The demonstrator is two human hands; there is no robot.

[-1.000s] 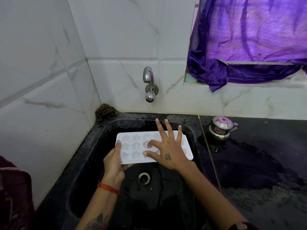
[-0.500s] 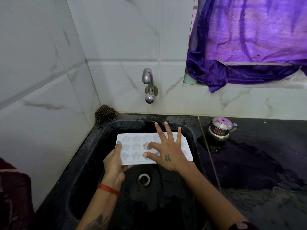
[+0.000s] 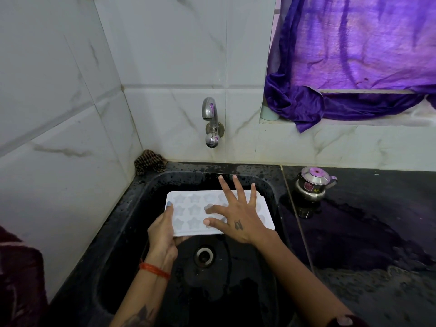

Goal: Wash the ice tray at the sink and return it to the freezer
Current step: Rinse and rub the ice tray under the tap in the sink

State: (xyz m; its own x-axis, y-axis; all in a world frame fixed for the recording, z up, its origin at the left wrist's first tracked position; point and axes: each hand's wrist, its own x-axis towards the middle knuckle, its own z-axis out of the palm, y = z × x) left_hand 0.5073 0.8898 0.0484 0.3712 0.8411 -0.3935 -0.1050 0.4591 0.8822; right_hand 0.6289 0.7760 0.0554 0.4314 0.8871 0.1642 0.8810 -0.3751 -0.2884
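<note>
The fingers (image 3: 236, 187) of the right hand (image 3: 238, 220) are spread out straight and lie flat on top of the ice tray (image 3: 188, 210), not curled around anything. The fingers of the left hand (image 3: 162, 232) are wrapped around the tray's left end, thumb on top and the rest underneath, so this hand is the 1 that holds it.

The tray is held over the black sink (image 3: 266, 185), above the drain (image 3: 204, 255) and below the tap (image 3: 210, 121). No water can be seen coming out of the tap.

The tray is white and thin, with star-shaped cups in 3 rows. It looks light, since 1 hand can hold it up by its end. It looks like bendy plastic or rubber, so it may sag or twist if it is held by only 1 corner. When wet or soapy it will likely be slippery. A good place to hold it is the flat rim at the short ends, 1 hand on each end. It does not look easy to break.

A small steel kettle (image 3: 312, 184) sits on the wet black tabletop (image 3: 377, 232) to the right.
</note>
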